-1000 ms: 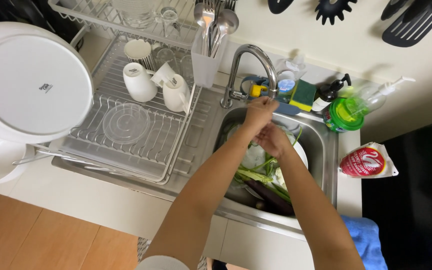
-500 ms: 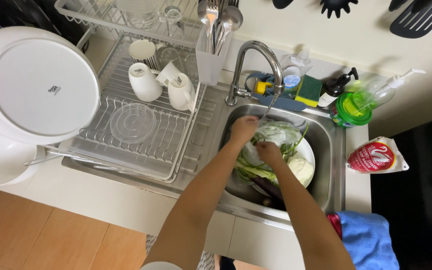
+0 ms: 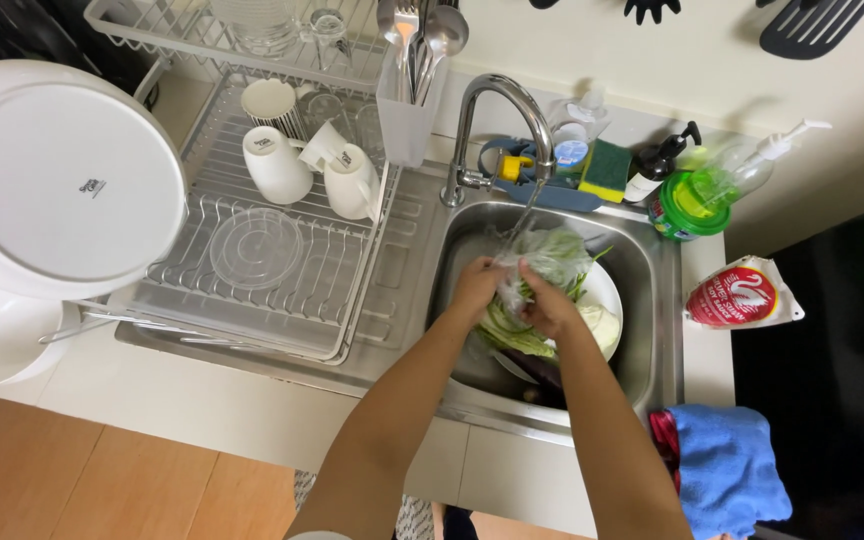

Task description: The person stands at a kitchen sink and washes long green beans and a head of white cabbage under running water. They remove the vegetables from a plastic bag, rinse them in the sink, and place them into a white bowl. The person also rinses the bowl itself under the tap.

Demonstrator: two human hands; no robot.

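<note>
Now rinsing pale green leafy vegetables (image 3: pixel 552 258) under the curved chrome tap (image 3: pixel 500 120), over the stainless steel sink (image 3: pixel 657 300).

Left hand (image 3: pixel 474 288) and right hand (image 3: pixel 550 305) close together, both clamped on a wet, translucent leaf (image 3: pixel 512 285) held between them in the thin stream of water, just above the white bowl (image 3: pixel 607 300) of greens inside the basin. Lower than a second ago, when raised near the spout; half a second ago, spread apart on the greens instead of gripping one leaf. Left of the basin, a wire dish rack (image 3: pixel 252 260) with white mugs (image 3: pixel 277 165); right of it, a green soap bottle (image 3: pixel 697 200) and, at the near counter edge, a blue cloth (image 3: pixel 727 475).
</note>
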